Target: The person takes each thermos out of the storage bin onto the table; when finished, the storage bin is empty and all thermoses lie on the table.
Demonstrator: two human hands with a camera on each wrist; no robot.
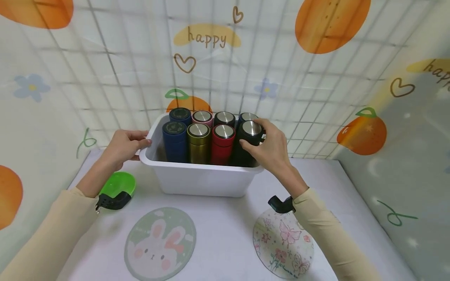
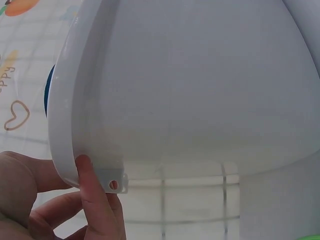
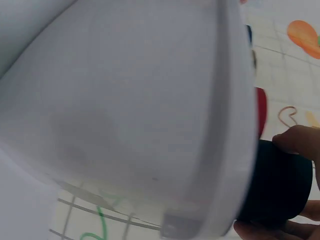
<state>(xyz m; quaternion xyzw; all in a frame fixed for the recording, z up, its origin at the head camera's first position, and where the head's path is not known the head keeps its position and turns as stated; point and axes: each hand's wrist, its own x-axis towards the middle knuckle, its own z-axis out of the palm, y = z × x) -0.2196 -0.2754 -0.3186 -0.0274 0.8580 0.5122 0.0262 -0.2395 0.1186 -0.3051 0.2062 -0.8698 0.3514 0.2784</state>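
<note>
A white plastic tub (image 1: 207,179) holds two rows of upright thermos bottles. In the front row stand a blue bottle (image 1: 174,144), a gold bottle (image 1: 199,146), a red bottle (image 1: 223,146) and a black bottle (image 1: 246,146) with a steel-topped lid. My right hand (image 1: 274,146) grips the upper part of the black bottle, thumb in front and fingers behind; the right wrist view shows the dark bottle (image 3: 280,185) sticking up past the rim. At the tub's left end, my left hand (image 1: 123,148) pinches the rim (image 2: 62,145) between thumb and fingers.
A green bowl (image 1: 119,183) sits by the left wrist. Two round mats lie in front: a bunny mat (image 1: 159,242) and a butterfly mat (image 1: 283,246). Behind the tub rises a wire grid (image 1: 140,78) covered by a printed cloth.
</note>
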